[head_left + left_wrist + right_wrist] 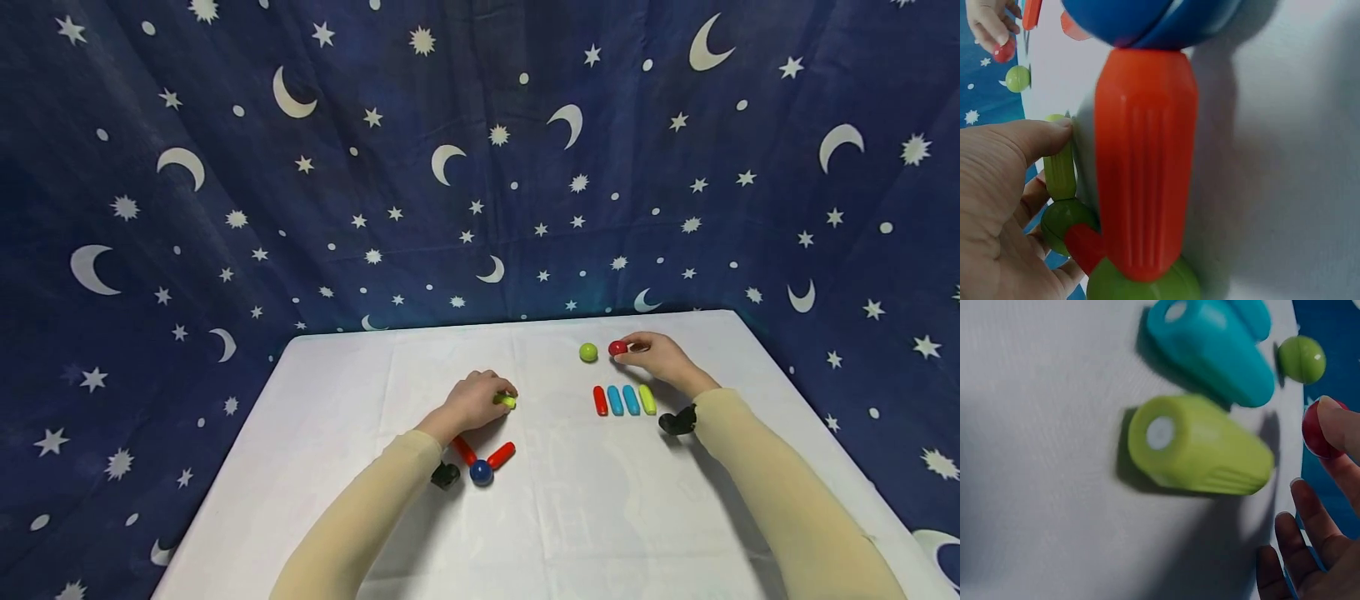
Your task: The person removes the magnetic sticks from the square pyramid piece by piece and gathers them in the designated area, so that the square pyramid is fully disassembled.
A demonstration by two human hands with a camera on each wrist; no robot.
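My left hand [474, 400] is at the middle of the table, its thumb and fingers pinching a yellow-green building stick [1060, 172]. In the left wrist view that stick meets a green ball [1063, 219], which a short red stick [1083, 247] links to another green ball [1141, 281]. A larger-looking red stick [1146, 162] runs from there to a blue ball [482, 472]. A second red stick [501, 455] also meets the blue ball. At the back right, my right hand [660, 360] pinches a red ball [1317, 430] between thumb and finger, other fingers spread.
A lime-green ball [588, 352] sits just left of the red one. In front of them stand a red stick [601, 401], two blue sticks [616, 401] and a yellow-green stick [647, 399] in a row. A dark starry curtain [480, 167] hangs behind the white table [600, 517].
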